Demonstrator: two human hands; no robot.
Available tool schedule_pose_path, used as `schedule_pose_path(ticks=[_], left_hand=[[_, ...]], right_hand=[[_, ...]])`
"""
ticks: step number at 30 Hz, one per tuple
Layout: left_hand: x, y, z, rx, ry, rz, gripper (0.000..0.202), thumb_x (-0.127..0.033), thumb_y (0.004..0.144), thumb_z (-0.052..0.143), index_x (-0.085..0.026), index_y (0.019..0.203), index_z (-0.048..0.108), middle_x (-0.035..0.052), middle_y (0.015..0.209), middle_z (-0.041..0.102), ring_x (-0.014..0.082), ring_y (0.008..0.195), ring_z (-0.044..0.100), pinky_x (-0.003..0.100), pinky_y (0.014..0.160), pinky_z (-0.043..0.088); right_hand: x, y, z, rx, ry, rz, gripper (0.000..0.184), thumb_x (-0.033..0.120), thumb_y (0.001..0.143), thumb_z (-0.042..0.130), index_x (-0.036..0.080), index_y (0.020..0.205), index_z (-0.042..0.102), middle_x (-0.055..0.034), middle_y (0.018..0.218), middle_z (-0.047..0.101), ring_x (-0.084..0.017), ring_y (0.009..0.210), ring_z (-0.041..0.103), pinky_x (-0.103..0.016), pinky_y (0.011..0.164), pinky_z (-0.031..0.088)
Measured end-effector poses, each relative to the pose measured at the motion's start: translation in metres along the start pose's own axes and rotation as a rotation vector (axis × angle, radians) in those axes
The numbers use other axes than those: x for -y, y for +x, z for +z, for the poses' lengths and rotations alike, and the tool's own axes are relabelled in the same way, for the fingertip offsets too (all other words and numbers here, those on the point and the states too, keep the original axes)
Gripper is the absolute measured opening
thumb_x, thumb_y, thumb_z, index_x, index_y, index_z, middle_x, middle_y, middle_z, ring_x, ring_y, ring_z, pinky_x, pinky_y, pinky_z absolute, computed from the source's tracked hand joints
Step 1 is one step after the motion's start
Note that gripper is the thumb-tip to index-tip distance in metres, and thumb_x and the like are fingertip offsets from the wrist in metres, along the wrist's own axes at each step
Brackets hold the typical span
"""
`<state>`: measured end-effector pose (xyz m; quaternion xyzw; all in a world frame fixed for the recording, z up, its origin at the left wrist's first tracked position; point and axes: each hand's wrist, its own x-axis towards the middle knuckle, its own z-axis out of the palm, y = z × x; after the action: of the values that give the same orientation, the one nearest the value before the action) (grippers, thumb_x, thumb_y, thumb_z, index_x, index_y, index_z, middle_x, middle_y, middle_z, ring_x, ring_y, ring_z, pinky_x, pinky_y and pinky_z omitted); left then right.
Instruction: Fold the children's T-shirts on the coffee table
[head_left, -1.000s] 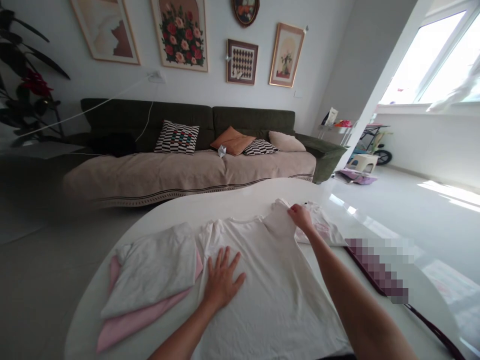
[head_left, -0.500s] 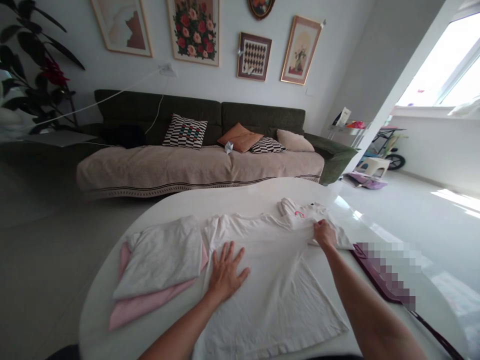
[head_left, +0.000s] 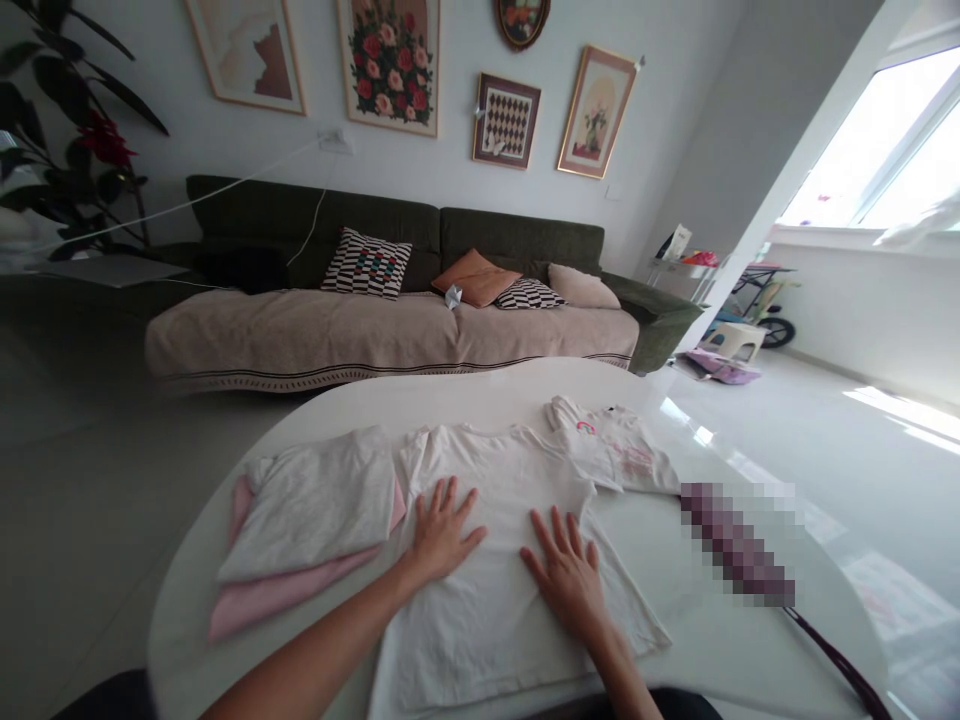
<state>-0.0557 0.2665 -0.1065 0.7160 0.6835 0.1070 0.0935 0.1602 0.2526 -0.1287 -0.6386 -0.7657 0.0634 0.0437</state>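
Note:
A white T-shirt point(head_left: 487, 620) lies spread out on the white table, its neckline away from me. My left hand point(head_left: 442, 535) rests flat on its left half with fingers spread. On the right half, my right hand point(head_left: 566, 570) also lies flat, fingers apart. Left of the shirt is a folded light grey garment point(head_left: 322, 505) on top of a folded pink garment point(head_left: 292, 598). Beyond the shirt's right sleeve sits another white shirt point(head_left: 600, 445), folded, with a pink print.
The rounded white table point(head_left: 660, 570) carries a blurred-out purple item point(head_left: 739, 550) with a dark strap point(head_left: 832, 650) at the right. Behind the table stands a dark green sofa point(head_left: 517, 235) with a beige cover point(head_left: 360, 335) and several cushions. A white stool point(head_left: 735, 340) stands farther right.
My right hand has let go of the shirt's right sleeve and come down and left onto the shirt, fingers now spread. My left hand stays flat in place on the fabric.

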Motion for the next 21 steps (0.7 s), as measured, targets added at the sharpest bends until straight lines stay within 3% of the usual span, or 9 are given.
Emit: schedule_pose_path(ticks=[3, 5, 7, 9, 10, 12, 13, 17, 21], left_hand=[[0.014, 0.035, -0.027, 0.061, -0.074, -0.106, 0.044, -0.055, 0.075, 0.047, -0.029, 0.109, 0.058, 0.0062, 0.118, 0.057, 0.0238, 0.111, 0.049, 0.035, 0.091, 0.037], [0.03, 0.063, -0.043, 0.0, -0.076, -0.217, 0.04, -0.047, 0.079, 0.044, -0.023, 0.109, 0.056, 0.0104, 0.111, 0.06, 0.0239, 0.105, 0.054, 0.034, 0.085, 0.041], [0.049, 0.086, -0.053, -0.072, -0.081, -0.333, 0.042, -0.042, 0.078, 0.048, -0.017, 0.11, 0.053, 0.0167, 0.117, 0.054, 0.0283, 0.109, 0.05, 0.037, 0.084, 0.041], [0.067, 0.1, -0.055, -0.105, -0.115, -0.432, 0.042, -0.039, 0.073, 0.055, -0.013, 0.106, 0.054, 0.0205, 0.116, 0.053, 0.0314, 0.107, 0.051, 0.037, 0.08, 0.042], [0.074, 0.104, -0.055, -0.107, -0.143, -0.468, 0.039, -0.036, 0.07, 0.058, -0.012, 0.101, 0.056, 0.0204, 0.112, 0.056, 0.0314, 0.104, 0.053, 0.035, 0.078, 0.043], [0.086, 0.108, -0.054, -0.11, -0.209, -0.514, 0.03, -0.028, 0.066, 0.061, -0.014, 0.092, 0.058, 0.0166, 0.102, 0.062, 0.0289, 0.097, 0.058, 0.03, 0.073, 0.043], [0.09, 0.109, -0.055, -0.119, -0.244, -0.529, 0.026, -0.025, 0.065, 0.061, -0.015, 0.089, 0.059, 0.0141, 0.099, 0.064, 0.0272, 0.095, 0.059, 0.028, 0.071, 0.043], [0.108, 0.111, -0.069, -0.194, -0.396, -0.598, 0.027, -0.023, 0.065, 0.059, -0.017, 0.091, 0.056, 0.0087, 0.095, 0.065, 0.0208, 0.088, 0.06, 0.023, 0.063, 0.043], [0.124, 0.106, -0.085, -0.2, -0.571, -0.617, 0.026, -0.021, 0.063, 0.06, -0.015, 0.089, 0.055, 0.0022, 0.076, 0.065, 0.0148, 0.067, 0.062, 0.02, 0.054, 0.044]], right_hand=[[-0.011, -0.003, -0.01, -0.115, -0.032, 0.208, 0.058, 0.05, 0.086, 0.027, 0.022, 0.137, 0.027, -0.0115, 0.144, 0.021, -0.031, 0.131, 0.013, -0.053, 0.097, 0.022], [0.005, -0.014, -0.016, -0.227, -0.004, 0.224, 0.054, 0.042, 0.086, 0.032, 0.013, 0.132, 0.036, -0.019, 0.136, 0.033, -0.033, 0.126, 0.027, -0.049, 0.093, 0.029], [0.045, -0.034, -0.018, -0.281, 0.108, 0.039, 0.042, 0.032, 0.083, 0.039, 0.013, 0.121, 0.047, -0.0185, 0.121, 0.049, -0.028, 0.111, 0.046, -0.041, 0.086, 0.039], [0.099, -0.059, -0.01, -0.18, 0.288, -0.231, 0.027, 0.029, 0.075, 0.053, 0.02, 0.1, 0.057, -0.0097, 0.098, 0.061, -0.022, 0.089, 0.056, -0.034, 0.075, 0.045], [0.126, -0.07, -0.004, -0.107, 0.336, -0.304, 0.031, 0.033, 0.064, 0.064, 0.021, 0.092, 0.059, -0.0077, 0.09, 0.061, -0.024, 0.083, 0.057, -0.035, 0.07, 0.047], [0.169, -0.087, 0.009, -0.04, 0.325, -0.301, 0.048, 0.035, 0.042, 0.076, 0.019, 0.084, 0.06, -0.009, 0.085, 0.062, -0.03, 0.077, 0.057, -0.042, 0.065, 0.048], [0.182, -0.091, 0.014, -0.043, 0.307, -0.27, 0.046, 0.03, 0.041, 0.077, 0.018, 0.083, 0.06, -0.0097, 0.084, 0.062, -0.031, 0.078, 0.057, -0.044, 0.065, 0.047], [0.191, -0.091, 0.013, -0.058, 0.274, -0.182, 0.027, -0.001, 0.055, 0.053, 0.018, 0.074, 0.058, -0.0067, 0.075, 0.061, -0.026, 0.071, 0.058, -0.036, 0.059, 0.046], [0.177, -0.092, -0.012, -0.075, 0.385, -0.257, 0.031, -0.004, 0.054, 0.046, 0.018, 0.074, 0.053, -0.0036, 0.073, 0.059, -0.022, 0.067, 0.058, -0.028, 0.054, 0.042]])
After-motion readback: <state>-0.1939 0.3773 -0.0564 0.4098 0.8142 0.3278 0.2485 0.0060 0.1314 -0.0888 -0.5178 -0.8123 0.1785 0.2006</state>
